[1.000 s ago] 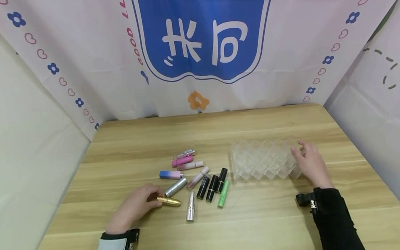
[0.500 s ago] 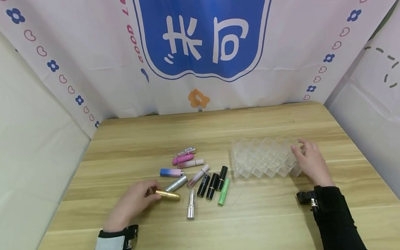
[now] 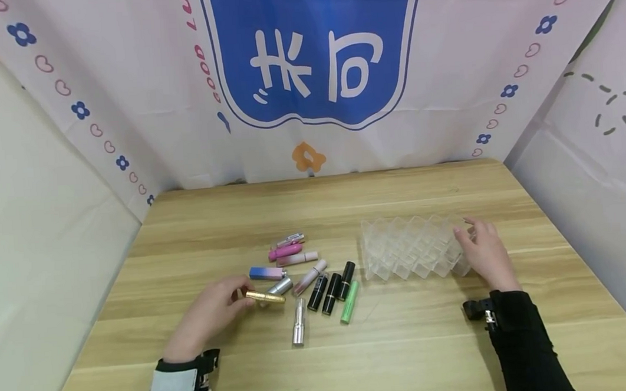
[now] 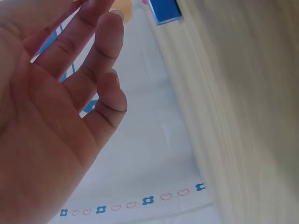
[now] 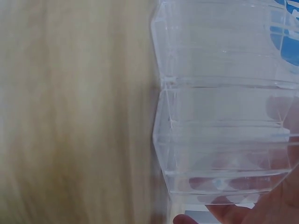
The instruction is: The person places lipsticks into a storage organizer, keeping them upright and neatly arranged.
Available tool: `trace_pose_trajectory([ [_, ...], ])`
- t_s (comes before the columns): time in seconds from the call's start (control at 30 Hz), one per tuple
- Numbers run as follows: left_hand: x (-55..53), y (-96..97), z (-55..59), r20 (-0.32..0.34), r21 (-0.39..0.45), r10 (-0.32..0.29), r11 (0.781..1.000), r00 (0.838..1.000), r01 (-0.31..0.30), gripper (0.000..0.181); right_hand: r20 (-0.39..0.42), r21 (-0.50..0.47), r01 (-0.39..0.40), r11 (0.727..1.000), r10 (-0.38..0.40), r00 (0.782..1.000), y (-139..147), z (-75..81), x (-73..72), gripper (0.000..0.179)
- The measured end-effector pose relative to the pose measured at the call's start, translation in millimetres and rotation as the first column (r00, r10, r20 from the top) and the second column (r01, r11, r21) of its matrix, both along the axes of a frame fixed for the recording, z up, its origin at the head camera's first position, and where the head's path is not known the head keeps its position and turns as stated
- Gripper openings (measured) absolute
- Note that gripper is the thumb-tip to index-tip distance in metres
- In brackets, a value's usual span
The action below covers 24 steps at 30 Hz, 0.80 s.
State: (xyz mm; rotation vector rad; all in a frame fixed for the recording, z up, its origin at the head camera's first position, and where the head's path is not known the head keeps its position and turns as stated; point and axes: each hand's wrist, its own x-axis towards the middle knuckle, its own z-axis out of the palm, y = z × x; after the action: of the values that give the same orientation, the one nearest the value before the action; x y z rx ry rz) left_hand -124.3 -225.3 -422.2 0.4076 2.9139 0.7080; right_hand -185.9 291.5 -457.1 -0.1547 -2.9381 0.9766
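Note:
In the head view my left hand [image 3: 213, 312] pinches one end of a gold lipstick tube [image 3: 266, 296]. The tube's free end points right and partly covers a silver tube [image 3: 280, 286] behind it. The left wrist view has my left palm [image 4: 51, 121] and bent fingers, with the gold tube out of sight. At the right, my right hand [image 3: 487, 256] holds the right end of a clear plastic organizer [image 3: 414, 248] with diamond-shaped compartments. Through its transparent wall [image 5: 219, 107] the right wrist view shows parts of the fingers.
Lip products lie loosely grouped mid-table: a blue-pink tube [image 3: 267, 273], a magenta tube [image 3: 285, 252], a green tube [image 3: 350, 303], an upright-pointing silver tube [image 3: 298, 323] and several black ones, including one black tube [image 3: 332, 294]. Cloth panels [image 3: 311, 154] border the wooden table [image 3: 407, 362].
My left hand has shifted slightly away from me, and the gold tube has risen with it, now overlapping the silver tube. The right hand and organizer stay in place.

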Motion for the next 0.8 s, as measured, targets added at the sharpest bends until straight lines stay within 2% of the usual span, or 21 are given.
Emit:
trace_pose_trajectory([
  [0.43,-9.2,16.0,6.5,-0.023,0.001,0.025,1.0,0.999,-0.025,0.01,-0.007,-0.003,-0.003,1.0,0.003,1.0,0,-0.4,-1.0,0.068],
  [0.6,-15.0,24.2,7.8,-0.036,0.042,0.042,0.998,0.998,-0.04,0.01,-0.002,-0.007,0.0,1.0,0.0,1.0,0,-0.3,-0.6,0.069],
  [0.8,-22.9,36.2,7.0,-0.068,0.122,0.011,0.993,0.998,-0.002,0.014,-0.002,-0.014,0.005,1.0,-0.005,1.0,-1,-0.2,0.0,0.069],
])
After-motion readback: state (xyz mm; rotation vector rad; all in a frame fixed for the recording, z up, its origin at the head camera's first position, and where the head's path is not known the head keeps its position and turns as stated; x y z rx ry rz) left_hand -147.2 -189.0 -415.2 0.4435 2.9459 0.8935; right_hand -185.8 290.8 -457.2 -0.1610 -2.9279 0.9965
